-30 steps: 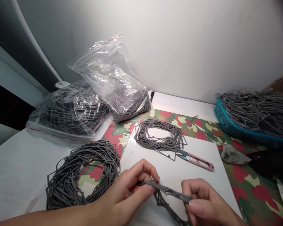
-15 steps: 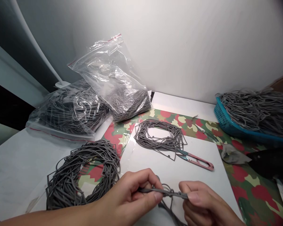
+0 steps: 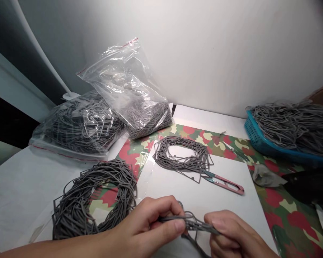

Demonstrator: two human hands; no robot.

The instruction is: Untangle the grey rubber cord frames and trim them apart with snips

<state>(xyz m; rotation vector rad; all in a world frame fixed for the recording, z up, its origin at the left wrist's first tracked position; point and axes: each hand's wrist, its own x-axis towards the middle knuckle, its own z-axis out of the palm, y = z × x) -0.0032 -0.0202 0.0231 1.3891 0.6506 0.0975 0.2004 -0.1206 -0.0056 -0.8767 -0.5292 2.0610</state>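
Note:
Between my two hands stretches a small bundle of thin grey rubber gaskets (image 3: 196,225). My left hand (image 3: 161,224) pinches it between thumb and forefinger, and my right hand (image 3: 228,231) grips its other end. Loose loops of the same bundle hang below, over a white sheet (image 3: 231,200). Beyond my hands lies a flat ring-shaped pile of grey gaskets (image 3: 164,163). A pair of pink-handled thread snips (image 3: 228,186) rests with its blades at that pile's edge. To the left of my left hand is a larger, thicker ring of grey gaskets (image 3: 70,211).
Two clear zip bags, a full one (image 3: 78,125) and an upright one (image 3: 148,118), stand at the back left. A blue basket (image 3: 254,139) heaped with grey gaskets is at the right. Near it lie a crumpled grey scrap (image 3: 266,175) and a black object (image 3: 309,186). Camouflage-patterned covering (image 3: 293,218) shows underneath.
My right hand has dipped slightly, so its end of the bundle now slopes down and the strands look more spread. My left hand has barely moved.

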